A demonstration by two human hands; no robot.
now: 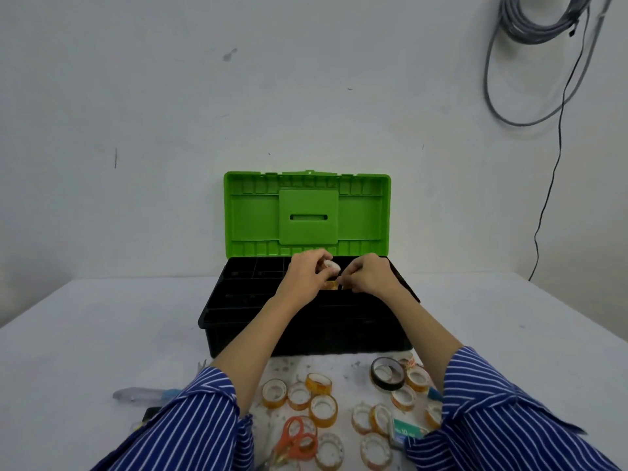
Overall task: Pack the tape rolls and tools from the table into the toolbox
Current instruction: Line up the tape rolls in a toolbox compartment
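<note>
1. Left hand [302, 271]: its grip is closed, fingers curled round a pale tape roll [331, 265] held over the rear middle of the toolbox tray.
2. Right hand [368, 271]: fingers bent downward with the tips at an amber tape roll [331, 284] lying in the tray; whether this grip pinches the roll or only touches it cannot be told.
3. Toolbox [306, 338]: black body with a divided black tray, standing on the white desk [85, 334]; its green lid [307, 214] stands open and upright against the wall behind.
4. Both forearms reach across the front wall of the toolbox; the sleeves are blue with white stripes.
5. Loose tape rolls [323, 409]: many amber-edged rolls lie flat on the desk in front of the toolbox, between the two sleeves.
6. Black tape roll [387, 372]: near the right forearm, touching amber rolls.
7. Orange-handled scissors [299, 436]: at the near edge, overlapping a roll.
8. Green-labelled small box [406, 433]: just beside the right sleeve.
9. Clear-handled tool [142, 395]: left of the left sleeve, partly hidden.
10. Grey cable coil [543, 18]: hangs on the wall, upper right.
</note>
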